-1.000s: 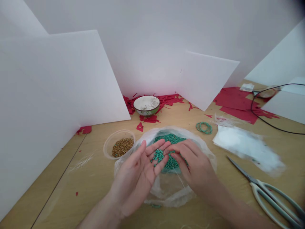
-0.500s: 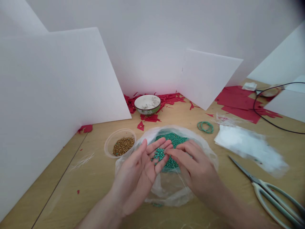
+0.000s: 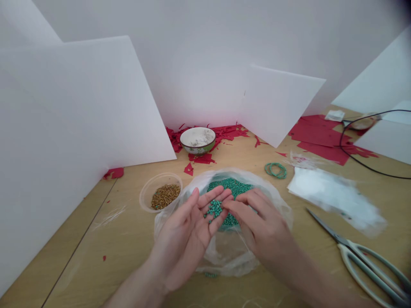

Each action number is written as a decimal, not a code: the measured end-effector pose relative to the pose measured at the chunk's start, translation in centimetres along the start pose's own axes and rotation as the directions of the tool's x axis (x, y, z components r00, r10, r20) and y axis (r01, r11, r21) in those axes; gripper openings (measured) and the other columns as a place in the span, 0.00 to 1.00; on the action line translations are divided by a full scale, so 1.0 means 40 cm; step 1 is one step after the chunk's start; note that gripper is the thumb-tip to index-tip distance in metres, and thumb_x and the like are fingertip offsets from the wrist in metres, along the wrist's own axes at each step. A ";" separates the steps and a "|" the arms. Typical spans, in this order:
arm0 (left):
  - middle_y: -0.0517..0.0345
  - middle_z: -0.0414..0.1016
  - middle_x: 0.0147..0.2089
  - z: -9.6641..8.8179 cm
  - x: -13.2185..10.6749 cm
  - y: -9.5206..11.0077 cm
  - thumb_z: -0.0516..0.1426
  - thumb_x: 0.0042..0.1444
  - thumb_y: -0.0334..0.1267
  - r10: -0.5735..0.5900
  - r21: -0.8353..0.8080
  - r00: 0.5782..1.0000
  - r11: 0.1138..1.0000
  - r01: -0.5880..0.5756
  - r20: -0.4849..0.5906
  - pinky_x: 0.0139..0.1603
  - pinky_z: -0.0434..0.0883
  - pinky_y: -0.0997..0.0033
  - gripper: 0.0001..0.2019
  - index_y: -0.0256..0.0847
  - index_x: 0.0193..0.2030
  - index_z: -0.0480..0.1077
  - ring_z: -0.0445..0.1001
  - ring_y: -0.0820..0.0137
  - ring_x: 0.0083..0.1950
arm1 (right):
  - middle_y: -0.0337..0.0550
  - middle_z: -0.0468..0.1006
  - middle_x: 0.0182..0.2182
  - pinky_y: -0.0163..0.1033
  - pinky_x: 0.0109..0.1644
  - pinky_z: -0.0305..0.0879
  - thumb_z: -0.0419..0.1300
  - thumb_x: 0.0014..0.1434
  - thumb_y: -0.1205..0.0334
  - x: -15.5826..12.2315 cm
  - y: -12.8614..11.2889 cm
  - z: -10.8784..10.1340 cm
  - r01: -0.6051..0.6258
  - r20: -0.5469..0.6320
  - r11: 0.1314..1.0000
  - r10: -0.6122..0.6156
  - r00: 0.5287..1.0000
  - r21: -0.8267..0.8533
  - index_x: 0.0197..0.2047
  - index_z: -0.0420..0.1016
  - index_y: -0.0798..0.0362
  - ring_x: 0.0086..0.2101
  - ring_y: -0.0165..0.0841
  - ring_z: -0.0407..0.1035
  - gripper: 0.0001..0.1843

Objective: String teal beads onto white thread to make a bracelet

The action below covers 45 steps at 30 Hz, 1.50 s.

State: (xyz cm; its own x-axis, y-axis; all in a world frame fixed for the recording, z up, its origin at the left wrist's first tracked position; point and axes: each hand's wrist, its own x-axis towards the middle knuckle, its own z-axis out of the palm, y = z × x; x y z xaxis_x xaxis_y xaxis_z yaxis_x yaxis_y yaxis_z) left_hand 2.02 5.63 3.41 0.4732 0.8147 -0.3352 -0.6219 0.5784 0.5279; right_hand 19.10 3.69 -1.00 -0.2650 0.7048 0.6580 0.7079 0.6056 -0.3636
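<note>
My left hand point(image 3: 192, 235) is palm up and slightly cupped, holding a small heap of green beads point(image 3: 214, 208) on its fingers. Thumb and index finger of my right hand point(image 3: 261, 218) are pinched together at the edge of that heap. From the right hand a thin clear thread point(image 3: 244, 239) hangs down; its tip at the pinch is too small to make out. Under both hands lies an opened clear plastic bag point(image 3: 224, 259) with a mass of green beads point(image 3: 233, 185) inside. A short row of green beads point(image 3: 211, 275) lies near the bag's front edge.
Left of the bag stands a plastic tub point(image 3: 143, 196) of gold-brown beads. Green bead rings point(image 3: 275, 170), clear plastic packets point(image 3: 334, 196) and scissors point(image 3: 346, 244) lie to the right. Behind are a bowl point(image 3: 198, 141), red paper scraps point(image 3: 231, 132) and white boards point(image 3: 282, 102).
The whole view has shifted very slightly. Both hands keep nearly the same pose, with the right fingertips still at the beads in the left hand.
</note>
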 end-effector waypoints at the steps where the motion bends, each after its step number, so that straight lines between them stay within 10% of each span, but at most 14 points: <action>1: 0.40 0.66 0.64 0.000 0.000 0.000 0.48 0.68 0.44 0.000 -0.001 1.000 1.000 0.000 0.003 0.69 0.61 0.58 0.21 0.29 0.57 0.68 0.59 0.56 0.69 | 0.49 0.72 0.36 0.45 0.44 0.65 0.55 0.62 0.77 0.000 0.000 0.000 0.003 0.003 1.000 -0.003 1.000 0.000 0.45 0.76 0.60 0.38 0.36 0.64 0.12; 16: 0.43 0.68 0.60 -0.014 0.010 -0.005 0.48 0.67 0.44 -0.004 -0.026 0.999 1.000 0.005 0.042 0.70 0.58 0.57 0.19 0.32 0.50 0.73 0.58 0.56 0.69 | 0.49 0.74 0.38 0.41 0.44 0.68 0.54 0.64 0.77 0.018 0.004 -0.003 -0.019 -0.022 0.993 0.022 1.000 0.113 0.57 0.71 0.59 0.40 0.35 0.66 0.19; 29: 0.41 0.68 0.62 -0.008 0.003 0.000 0.50 0.67 0.42 0.015 0.013 1.000 1.000 -0.015 -0.011 0.66 0.65 0.61 0.18 0.30 0.53 0.72 0.60 0.56 0.69 | 0.46 0.75 0.36 0.41 0.42 0.68 0.54 0.63 0.74 0.022 -0.004 -0.006 -0.055 -0.057 0.991 0.062 0.996 0.120 0.46 0.75 0.55 0.38 0.35 0.68 0.12; 45: 0.52 0.79 0.44 -0.042 0.042 -0.071 0.60 0.57 0.25 0.100 0.056 0.983 0.994 -0.093 -0.155 0.49 0.75 0.76 0.06 0.34 0.38 0.78 0.77 0.73 0.44 | 0.40 0.77 0.35 0.37 0.40 0.70 0.59 0.61 0.69 0.011 -0.016 0.008 -0.217 -0.008 0.968 0.220 0.976 0.124 0.47 0.70 0.51 0.35 0.32 0.72 0.10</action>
State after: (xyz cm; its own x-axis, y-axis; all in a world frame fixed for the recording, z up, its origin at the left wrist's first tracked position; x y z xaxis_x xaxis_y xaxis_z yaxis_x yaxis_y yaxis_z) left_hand 3.53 5.43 0.05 0.3064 0.8651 -0.3972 -0.6273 0.4974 0.5993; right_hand 18.33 3.71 -0.69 -0.0977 0.8176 0.5674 0.6618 0.4792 -0.5765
